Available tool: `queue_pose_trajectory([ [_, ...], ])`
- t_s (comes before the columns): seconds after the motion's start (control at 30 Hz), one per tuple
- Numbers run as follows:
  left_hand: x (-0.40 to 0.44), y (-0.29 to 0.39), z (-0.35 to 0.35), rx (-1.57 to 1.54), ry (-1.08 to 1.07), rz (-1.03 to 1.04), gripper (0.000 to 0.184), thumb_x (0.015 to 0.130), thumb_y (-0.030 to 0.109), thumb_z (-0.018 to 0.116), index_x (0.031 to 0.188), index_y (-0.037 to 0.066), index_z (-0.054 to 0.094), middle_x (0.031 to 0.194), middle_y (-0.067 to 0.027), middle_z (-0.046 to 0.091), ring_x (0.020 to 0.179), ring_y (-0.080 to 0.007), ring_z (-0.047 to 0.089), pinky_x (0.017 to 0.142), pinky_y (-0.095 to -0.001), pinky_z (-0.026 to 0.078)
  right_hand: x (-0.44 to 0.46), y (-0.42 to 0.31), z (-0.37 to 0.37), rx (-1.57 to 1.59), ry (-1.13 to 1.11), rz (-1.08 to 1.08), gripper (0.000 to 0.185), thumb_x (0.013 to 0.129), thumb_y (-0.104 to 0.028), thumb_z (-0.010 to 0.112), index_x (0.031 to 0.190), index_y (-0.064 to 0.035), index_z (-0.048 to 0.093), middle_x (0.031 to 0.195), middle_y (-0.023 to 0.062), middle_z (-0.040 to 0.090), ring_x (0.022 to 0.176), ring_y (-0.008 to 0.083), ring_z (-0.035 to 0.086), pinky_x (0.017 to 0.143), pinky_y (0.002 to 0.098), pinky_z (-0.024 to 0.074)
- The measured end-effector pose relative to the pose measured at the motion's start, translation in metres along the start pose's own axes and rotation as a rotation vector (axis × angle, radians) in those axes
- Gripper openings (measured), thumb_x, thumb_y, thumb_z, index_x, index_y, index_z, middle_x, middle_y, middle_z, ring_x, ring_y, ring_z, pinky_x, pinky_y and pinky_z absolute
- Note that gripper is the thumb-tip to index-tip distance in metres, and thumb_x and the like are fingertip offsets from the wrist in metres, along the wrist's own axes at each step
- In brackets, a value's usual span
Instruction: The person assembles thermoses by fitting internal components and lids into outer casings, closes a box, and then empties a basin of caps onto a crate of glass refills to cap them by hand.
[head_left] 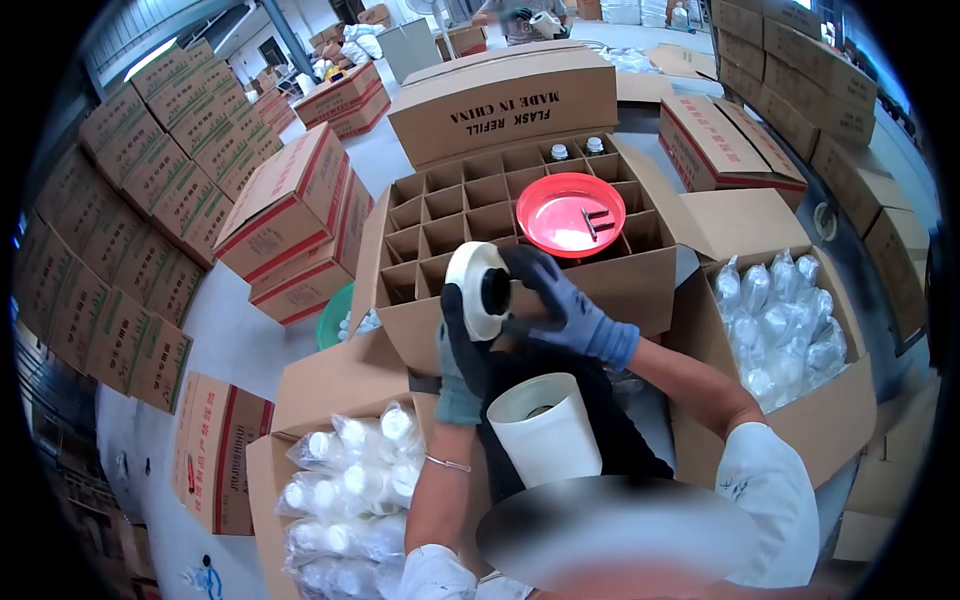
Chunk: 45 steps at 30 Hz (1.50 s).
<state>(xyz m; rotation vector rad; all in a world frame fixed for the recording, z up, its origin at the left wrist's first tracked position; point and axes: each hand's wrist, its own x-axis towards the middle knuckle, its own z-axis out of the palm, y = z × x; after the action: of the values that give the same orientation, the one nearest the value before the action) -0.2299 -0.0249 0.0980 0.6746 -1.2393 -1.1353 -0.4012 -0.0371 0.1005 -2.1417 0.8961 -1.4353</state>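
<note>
The left hand [462, 362] grips a white cup [467, 288] near the divided box [530, 312] while the right hand [572, 315], its grip unclear, seemingly works the black end [496, 291], calling next for steady holding.

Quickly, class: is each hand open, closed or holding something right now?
Left hand: closed around a white round piece.
Right hand: curled beside the piece's black middle; whether it grips cannot be told.

Left hand [463, 350]: gloved, upright
Right hand [568, 312]: gloved, half-curled, angled leftward
Left forearm [440, 500]: extended forward
Right forearm [695, 385]: slanted inward
</note>
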Motion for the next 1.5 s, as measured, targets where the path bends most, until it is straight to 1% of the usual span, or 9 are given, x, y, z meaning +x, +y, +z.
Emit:
queue_pose_trajectory([
  [0.07,-0.005,0.006,0.011,-0.177,0.033,-0.164,0.04,0.098,0.023,0.05,0.127,-0.004,0.051,0.122,-0.0144,0.058,0.108,-0.0222,0.057,0.094,-0.03,0.044,-0.002,-0.013,0.014,-0.034,0.11,-0.01,0.06,0.081,-0.013,0.066,0.133,-0.0026,0.038,0.129,0.019,0.048,0.115,0.0285,0.053,0.093,0.0373,0.047],
  [0.17,-0.016,0.016,0.007,0.22,-0.007,0.015,0.04,0.097,0.021,0.052,0.127,-0.004,0.053,0.125,-0.0153,0.057,0.112,-0.023,0.056,0.097,-0.032,0.042,0.002,-0.007,-0.004,1.491,-0.132,0.964,0.056,0.089,-0.047,0.058,0.115,0.0031,0.058,0.094,0.0176,0.067,0.082,0.0276,0.066,0.075,0.0331,0.0554],
  [0.2,-0.021,0.021,0.002,0.277,-0.041,0.044,0.039,0.096,0.02,0.052,0.126,-0.004,0.054,0.125,-0.0155,0.058,0.112,-0.0233,0.056,0.097,-0.0329,0.042,0.003,-0.005,-0.03,1.234,-0.228,1.126,0.065,0.094,-0.056,0.042,0.121,0.001,0.056,0.099,0.0119,0.066,0.082,0.0187,0.064,0.073,0.032,0.0524],
  [0.33,-0.043,0.001,-0.055,0.338,-0.321,-0.17,0.036,0.091,0.017,0.059,0.122,-0.002,0.058,0.119,-0.0155,0.062,0.107,-0.0244,0.059,0.096,-0.0356,0.044,-0.014,-0.079,-0.141,1.332,0.444,-0.08,0.033,0.093,-0.036,0.054,0.104,-0.0052,0.059,0.099,0.0102,0.062,0.088,0.0194,0.059,0.079,0.0341,0.0495],
  [0.47,-0.064,0.022,-0.026,0.661,-0.695,0.017,0.032,0.087,0.024,0.065,0.114,0.006,0.065,0.114,-0.0095,0.066,0.109,-0.0287,0.059,0.097,-0.0384,0.044,-0.028,-0.095,-0.187,2.117,-0.459,-0.382,0.043,0.082,-0.029,0.072,0.116,-0.007,0.055,0.114,0.0098,0.058,0.103,0.0214,0.057,0.09,0.0332,0.0485],
  [0.7,-0.065,0.015,-0.017,0.692,-0.771,0.044,0.034,0.082,0.021,0.069,0.114,0.008,0.065,0.116,-0.0082,0.065,0.111,-0.0282,0.057,0.1,-0.0389,0.041,-0.077,0.021,-0.02,0.001,-0.199,0.122,0.037,0.092,-0.015,0.048,0.128,-0.0056,0.051,0.13,0.016,0.052,0.124,0.0318,0.045,0.105,0.0392,0.0369],
  [1.2,-0.082,0.02,-0.033,0.944,-0.726,0.179,0.041,0.082,0.025,0.068,0.118,0.007,0.062,0.123,-0.0153,0.056,0.114,-0.0352,0.052,0.1,-0.042,0.04,-0.054,0.007,0.028,0.277,-0.497,-0.062,0.032,0.092,-0.015,0.053,0.122,-0.0022,0.054,0.115,0.017,0.057,0.104,0.033,0.056,0.091,0.0399,0.0463],
  [1.33,-0.084,0.019,-0.032,0.376,-0.43,-0.348,0.042,0.076,0.02,0.074,0.114,0.005,0.064,0.121,-0.0156,0.057,0.113,-0.0348,0.052,0.095,-0.042,0.044,-0.058,0.014,0.03,-0.141,-0.567,-0.101,0.046,0.087,-0.009,0.054,0.132,-0.0051,0.044,0.116,0.0176,0.056,0.1,0.0351,0.057,0.088,0.0415,0.0481],
  [1.5,-0.073,0.021,-0.039,0.725,-0.642,0.21,0.045,0.075,0.023,0.074,0.115,0.004,0.062,0.117,-0.0153,0.058,0.11,-0.0366,0.053,0.093,-0.0433,0.044,-0.06,-0.009,0.026,-0.093,-0.592,0.128,0.035,0.093,-0.018,0.051,0.126,-0.0067,0.052,0.112,0.0173,0.058,0.096,0.0335,0.059,0.083,0.0405,0.0495],
])
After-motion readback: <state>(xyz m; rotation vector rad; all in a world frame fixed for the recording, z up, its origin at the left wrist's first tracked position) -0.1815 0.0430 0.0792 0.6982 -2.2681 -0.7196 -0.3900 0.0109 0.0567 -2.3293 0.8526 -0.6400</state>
